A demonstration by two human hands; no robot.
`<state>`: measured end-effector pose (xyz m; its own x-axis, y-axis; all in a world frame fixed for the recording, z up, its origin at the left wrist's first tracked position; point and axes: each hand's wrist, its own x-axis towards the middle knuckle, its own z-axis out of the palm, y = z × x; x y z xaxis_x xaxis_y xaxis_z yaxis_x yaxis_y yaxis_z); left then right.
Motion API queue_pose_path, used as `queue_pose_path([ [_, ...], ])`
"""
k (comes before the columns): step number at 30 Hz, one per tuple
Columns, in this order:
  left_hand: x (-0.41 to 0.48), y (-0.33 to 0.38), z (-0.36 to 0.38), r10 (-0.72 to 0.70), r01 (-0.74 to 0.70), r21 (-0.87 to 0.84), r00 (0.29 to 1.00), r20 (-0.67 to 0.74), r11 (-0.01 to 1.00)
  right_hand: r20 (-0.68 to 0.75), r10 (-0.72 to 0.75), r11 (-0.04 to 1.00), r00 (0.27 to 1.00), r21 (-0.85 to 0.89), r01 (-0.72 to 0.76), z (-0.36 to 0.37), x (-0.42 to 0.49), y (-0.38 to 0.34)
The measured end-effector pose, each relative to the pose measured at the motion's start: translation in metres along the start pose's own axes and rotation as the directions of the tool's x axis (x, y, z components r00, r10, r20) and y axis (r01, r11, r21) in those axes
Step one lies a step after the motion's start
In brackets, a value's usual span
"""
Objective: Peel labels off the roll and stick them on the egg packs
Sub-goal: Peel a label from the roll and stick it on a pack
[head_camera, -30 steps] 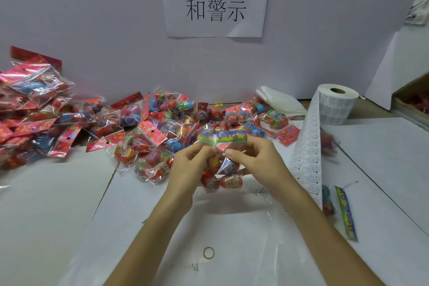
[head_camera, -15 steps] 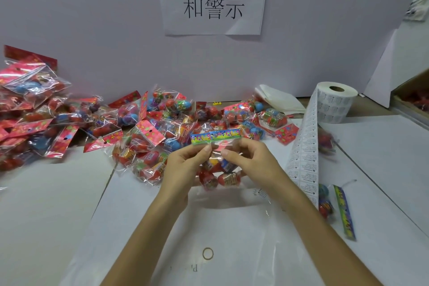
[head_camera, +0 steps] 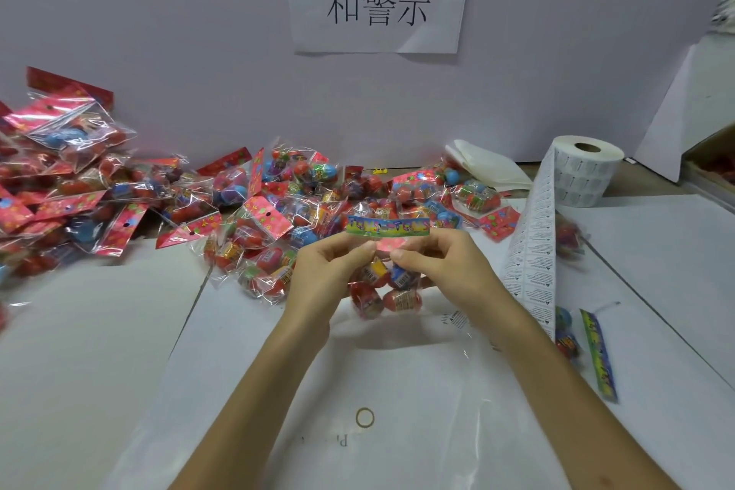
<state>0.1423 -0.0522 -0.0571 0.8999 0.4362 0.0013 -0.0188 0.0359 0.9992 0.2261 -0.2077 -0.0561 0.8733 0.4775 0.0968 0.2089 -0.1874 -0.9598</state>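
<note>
One pack held up: clear bag, red eggs hanging low, green-blue header card on top. Gripped by left hand and right hand, both pinching bag just under card, thumbs nearly touching. Bare sheet below pack. Pile behind and left of pack. Label strip right of pack, running up to roll.

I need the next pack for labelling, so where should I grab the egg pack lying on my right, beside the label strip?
Probably pinch the flat green header card from the right: it lies bare along the outer edge of the egg pack, while the label strip hangs over the eggs on its left.
</note>
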Motion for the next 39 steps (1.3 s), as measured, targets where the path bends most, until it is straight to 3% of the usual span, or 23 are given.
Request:
queue_pose_path([
  [4,-0.001,0.002,0.003,-0.018,0.018,0.008,0.999,0.034,1.000,-0.035,0.001,1.000,0.999,0.024,0.000,-0.004,0.000,-0.003],
  [9,-0.005,0.005,0.004,-0.101,0.112,-0.022,0.954,0.283,0.993,-0.173,-0.015,0.998,0.985,0.059,0.025,-0.008,0.000,-0.009],
  [11,-0.005,0.002,0.008,-0.071,0.081,-0.028,0.967,0.244,0.996,-0.219,-0.037,0.999,0.975,0.000,0.038,-0.012,0.001,-0.007],
  [15,-0.004,-0.003,0.012,0.072,-0.072,-0.010,0.997,0.032,0.997,-0.214,-0.148,0.964,0.966,-0.249,0.093,-0.022,0.002,-0.007],
  [18,-0.001,-0.007,0.010,0.255,-0.230,0.241,0.964,-0.080,0.943,-0.378,-0.332,0.901,0.864,-0.397,0.173,-0.041,0.004,-0.009],
  [20,0.000,-0.007,0.007,0.309,-0.257,0.331,0.944,-0.114,0.908,-0.510,-0.388,0.851,0.768,-0.519,0.085,-0.053,0.004,-0.006],
  [22,0.001,-0.008,0.004,0.284,-0.220,0.379,0.951,-0.123,0.899,-0.605,-0.319,0.847,0.730,-0.527,-0.066,-0.061,0.004,-0.001],
  [26,0.002,-0.014,0.001,0.338,-0.208,0.563,0.931,-0.136,0.800,-0.588,-0.058,0.920,0.807,-0.345,-0.186,-0.069,0.010,0.010],
  [29,0.000,-0.016,0.000,0.420,-0.175,0.763,0.897,-0.137,0.622,-0.606,-0.048,0.845,0.794,-0.448,-0.291,-0.071,0.010,0.013],
  [31,0.001,-0.016,-0.003,0.460,-0.163,0.811,0.876,-0.143,0.562,-0.628,-0.073,0.818,0.775,-0.483,-0.314,-0.073,0.009,0.012],
  [35,0.003,-0.015,-0.001,0.537,-0.257,0.807,0.839,-0.085,0.531,-0.616,-0.040,0.847,0.786,-0.438,-0.300,-0.077,0.006,0.011],
  [39,-0.003,-0.011,0.009,0.559,-0.385,0.711,0.829,-0.014,0.589,-0.622,0.003,0.800,0.783,-0.469,-0.375,-0.081,0.004,0.008],
])
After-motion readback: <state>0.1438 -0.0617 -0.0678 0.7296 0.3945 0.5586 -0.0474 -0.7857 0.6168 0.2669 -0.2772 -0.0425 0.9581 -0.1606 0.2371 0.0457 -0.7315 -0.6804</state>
